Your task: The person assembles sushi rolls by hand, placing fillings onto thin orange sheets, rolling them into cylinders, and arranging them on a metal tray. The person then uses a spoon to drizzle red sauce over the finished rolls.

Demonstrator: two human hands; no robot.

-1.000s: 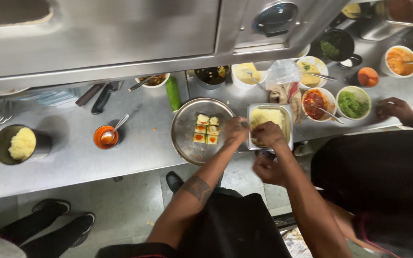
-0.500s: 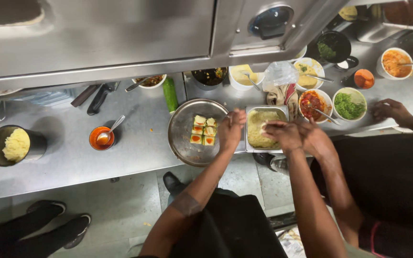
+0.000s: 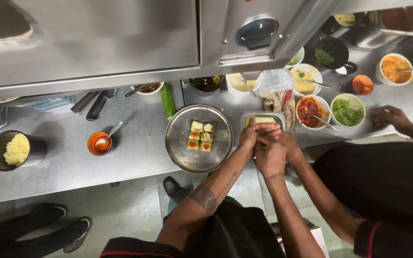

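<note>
My left hand (image 3: 248, 137) and my right hand (image 3: 269, 155) are pressed together at the near edge of a small rectangular steel tray (image 3: 264, 119) of pale yellow food. Their fingers overlap, and anything between them is hidden. My tattooed left forearm runs up from the bottom centre. Just left of my hands is a round steel pan (image 3: 178, 143) holding several small square sandwich pieces (image 3: 201, 136) with red and green tops. A co-worker's hand (image 3: 291, 143) touches my right hand from the right.
Bowls of red sauce (image 3: 309, 110), green chutney (image 3: 347, 112) and yellow mixes stand to the right. The co-worker's other hand (image 3: 390, 117) rests on the counter. Left are an orange sauce bowl with spoon (image 3: 99, 143), a tin of yellow mash (image 3: 15, 150) and a green bottle (image 3: 168, 100).
My hands were apart over the pan's edge and the tray; they have drawn back and come together at the tray's near edge. The co-worker's hand stays beside them.
</note>
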